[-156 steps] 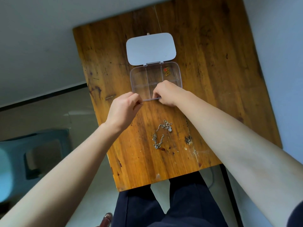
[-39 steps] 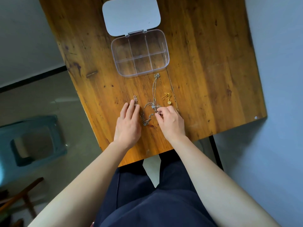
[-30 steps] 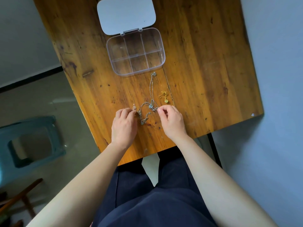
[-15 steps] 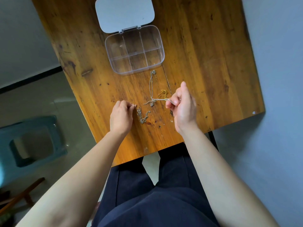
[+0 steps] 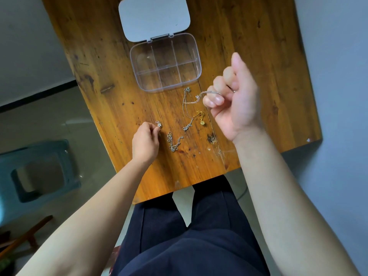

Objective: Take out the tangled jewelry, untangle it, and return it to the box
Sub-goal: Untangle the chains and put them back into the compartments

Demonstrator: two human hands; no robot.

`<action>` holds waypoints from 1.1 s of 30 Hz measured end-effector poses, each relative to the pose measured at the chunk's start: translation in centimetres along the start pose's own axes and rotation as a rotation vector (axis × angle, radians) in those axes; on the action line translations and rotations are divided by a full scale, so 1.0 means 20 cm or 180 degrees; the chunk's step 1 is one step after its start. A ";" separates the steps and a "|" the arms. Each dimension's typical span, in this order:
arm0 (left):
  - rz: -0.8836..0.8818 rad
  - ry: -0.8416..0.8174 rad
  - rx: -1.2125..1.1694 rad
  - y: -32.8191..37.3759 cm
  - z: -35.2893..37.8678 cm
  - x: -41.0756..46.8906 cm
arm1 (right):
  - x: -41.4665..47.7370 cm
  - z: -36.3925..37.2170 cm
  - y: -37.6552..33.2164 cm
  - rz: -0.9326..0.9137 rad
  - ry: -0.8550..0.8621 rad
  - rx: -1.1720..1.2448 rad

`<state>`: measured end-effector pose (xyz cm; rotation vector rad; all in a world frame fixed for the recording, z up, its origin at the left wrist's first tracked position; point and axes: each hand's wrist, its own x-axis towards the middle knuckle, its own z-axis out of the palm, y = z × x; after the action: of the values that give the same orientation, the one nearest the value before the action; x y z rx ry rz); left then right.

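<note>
A clear box [image 5: 165,62] with grey lid [image 5: 153,16], silver chain [image 5: 186,108] and gold chain [image 5: 199,116] on amber wood table [image 5: 249,46].

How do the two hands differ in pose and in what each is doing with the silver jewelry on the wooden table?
1. The right hand is raised off the table; the left hand stays low at the table.
2. The right hand pinches a long thin silver chain that trails down; the left hand pinches one end of a short chunky silver chain.

Both grip with the fingertips.
</note>
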<state>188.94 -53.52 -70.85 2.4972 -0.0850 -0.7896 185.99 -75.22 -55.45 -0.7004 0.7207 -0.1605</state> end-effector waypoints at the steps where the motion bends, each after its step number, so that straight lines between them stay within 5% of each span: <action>1: -0.0083 0.0041 -0.0120 0.00 0.00 0.00 | 0.01 0.01 -0.01 0.0002 0.0066 -0.0157; 18: 0.0132 0.0633 -0.0823 0.23 -0.18 0.08 | 0.29 0.19 -0.14 -0.0406 0.0058 -0.1119; 25: 0.0251 0.0802 -0.0921 0.30 -0.21 0.08 | 0.51 0.07 0.04 0.0317 0.0617 -0.3645; 33: 0.0513 0.1176 -0.1560 0.44 -0.39 0.21 | 0.61 0.04 0.14 0.0552 0.0443 -0.3889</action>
<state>197.55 -58.56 -63.33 2.0917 0.0346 -0.2338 195.42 -77.21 -63.54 -1.7869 0.9875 0.4449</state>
